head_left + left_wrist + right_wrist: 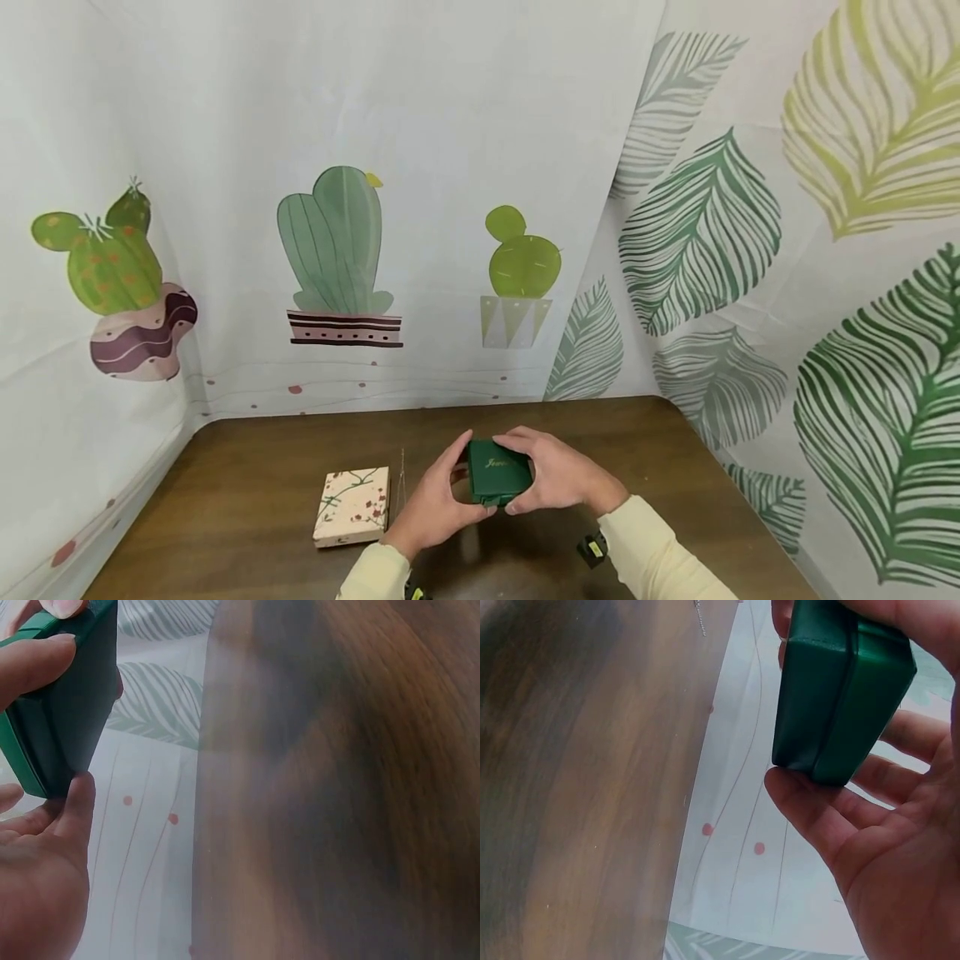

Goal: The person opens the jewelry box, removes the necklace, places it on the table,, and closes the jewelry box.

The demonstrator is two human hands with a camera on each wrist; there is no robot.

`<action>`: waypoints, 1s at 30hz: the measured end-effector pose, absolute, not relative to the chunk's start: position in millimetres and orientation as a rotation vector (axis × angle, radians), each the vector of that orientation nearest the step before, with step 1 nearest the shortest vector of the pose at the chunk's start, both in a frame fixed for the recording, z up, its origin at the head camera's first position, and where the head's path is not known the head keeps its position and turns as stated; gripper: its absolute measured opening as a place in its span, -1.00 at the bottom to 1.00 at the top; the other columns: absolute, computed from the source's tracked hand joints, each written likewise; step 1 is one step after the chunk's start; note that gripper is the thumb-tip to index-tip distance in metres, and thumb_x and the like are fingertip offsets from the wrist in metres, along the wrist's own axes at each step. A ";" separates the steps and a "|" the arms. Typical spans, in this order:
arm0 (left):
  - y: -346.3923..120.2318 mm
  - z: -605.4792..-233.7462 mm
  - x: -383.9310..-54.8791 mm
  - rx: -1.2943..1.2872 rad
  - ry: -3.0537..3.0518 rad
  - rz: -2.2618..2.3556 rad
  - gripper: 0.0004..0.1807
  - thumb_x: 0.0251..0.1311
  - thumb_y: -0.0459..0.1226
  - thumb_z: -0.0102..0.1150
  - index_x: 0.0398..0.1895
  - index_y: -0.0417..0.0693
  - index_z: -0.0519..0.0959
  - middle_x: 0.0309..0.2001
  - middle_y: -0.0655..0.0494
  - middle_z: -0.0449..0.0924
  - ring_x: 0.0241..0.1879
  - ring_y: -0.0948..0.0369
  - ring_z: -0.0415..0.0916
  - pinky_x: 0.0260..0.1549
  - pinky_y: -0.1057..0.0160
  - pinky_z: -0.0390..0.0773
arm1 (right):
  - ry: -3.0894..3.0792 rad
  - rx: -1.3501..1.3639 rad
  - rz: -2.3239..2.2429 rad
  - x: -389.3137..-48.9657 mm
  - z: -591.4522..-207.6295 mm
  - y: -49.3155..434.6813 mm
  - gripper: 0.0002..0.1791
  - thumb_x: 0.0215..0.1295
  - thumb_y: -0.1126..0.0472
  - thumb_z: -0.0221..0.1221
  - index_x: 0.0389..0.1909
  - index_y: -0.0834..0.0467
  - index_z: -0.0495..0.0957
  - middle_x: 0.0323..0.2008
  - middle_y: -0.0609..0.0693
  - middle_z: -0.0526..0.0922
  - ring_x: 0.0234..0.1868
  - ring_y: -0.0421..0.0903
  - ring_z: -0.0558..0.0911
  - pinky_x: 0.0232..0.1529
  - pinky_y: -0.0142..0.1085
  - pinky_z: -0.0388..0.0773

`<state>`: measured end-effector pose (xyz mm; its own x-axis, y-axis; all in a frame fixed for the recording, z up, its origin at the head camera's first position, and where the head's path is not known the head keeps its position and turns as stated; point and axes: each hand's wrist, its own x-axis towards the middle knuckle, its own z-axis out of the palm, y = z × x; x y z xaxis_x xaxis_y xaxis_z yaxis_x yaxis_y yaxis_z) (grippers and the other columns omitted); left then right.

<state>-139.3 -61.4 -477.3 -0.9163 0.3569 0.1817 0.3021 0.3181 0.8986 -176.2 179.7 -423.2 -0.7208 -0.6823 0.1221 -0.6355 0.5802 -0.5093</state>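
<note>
Both hands hold a small dark green jewelry box (498, 471) up above the table. Gold lettering runs across its lid, and the lid is closed along the seam seen in the right wrist view. My left hand (437, 502) grips the box's left side, thumb at the near edge and fingers at the far edge. From the opposite side my right hand (558, 472) grips it the same way. A thin chain necklace (402, 477) lies on the table, left of the box and just beyond the left hand.
Left of the necklace sits a flat cream box (352, 507) printed with red flowers and green stems. The brown wooden table (255, 483) ends at a white curtain (442, 125) with cactus prints; a leaf-patterned curtain (795, 350) hangs at the right.
</note>
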 end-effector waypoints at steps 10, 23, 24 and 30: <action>-62.7 -479.3 -137.9 0.633 2.482 1.731 0.17 0.09 -0.12 0.58 0.68 0.01 0.03 0.49 -0.10 0.34 0.40 -0.08 0.44 0.33 -0.09 0.51 | 2.705 -1.136 -0.828 -175.6 -423.5 179.0 0.02 -0.04 -0.08 0.58 0.46 0.20 0.43 0.27 -0.07 0.55 0.09 -0.16 0.56 0.01 -0.39 0.58; -64.6 -478.2 -141.0 0.671 2.500 1.737 0.17 0.05 -0.14 0.60 0.66 0.05 0.05 0.43 -0.07 0.39 0.37 -0.03 0.45 0.32 -0.04 0.52 | 2.720 -1.142 -0.826 -177.0 -421.6 176.4 0.00 -0.06 -0.07 0.57 0.45 0.16 0.45 0.30 -0.05 0.54 0.12 -0.13 0.57 0.03 -0.37 0.58; -64.7 -478.1 -141.1 0.672 2.501 1.738 0.17 0.05 -0.14 0.60 0.66 0.05 0.05 0.43 -0.08 0.40 0.37 -0.04 0.45 0.31 -0.04 0.53 | 2.716 -1.141 -0.832 -177.2 -421.9 176.4 0.00 -0.05 -0.07 0.57 0.45 0.16 0.45 0.30 -0.06 0.54 0.12 -0.14 0.57 0.02 -0.38 0.58; -64.9 -477.7 -140.6 0.672 2.497 1.735 0.18 0.03 -0.15 0.61 0.66 0.06 0.06 0.42 -0.08 0.40 0.36 -0.03 0.46 0.30 0.00 0.54 | 2.711 -1.161 -0.854 -178.4 -424.7 177.0 -0.01 -0.04 -0.04 0.58 0.45 0.17 0.45 0.31 -0.06 0.53 0.12 -0.15 0.56 0.03 -0.38 0.58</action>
<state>-140.6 -64.9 -477.7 -0.9065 0.3613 0.2183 0.3306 0.2859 0.8994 -178.4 177.0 -424.7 -0.7117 -0.6870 0.1470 -0.6472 0.5597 -0.5176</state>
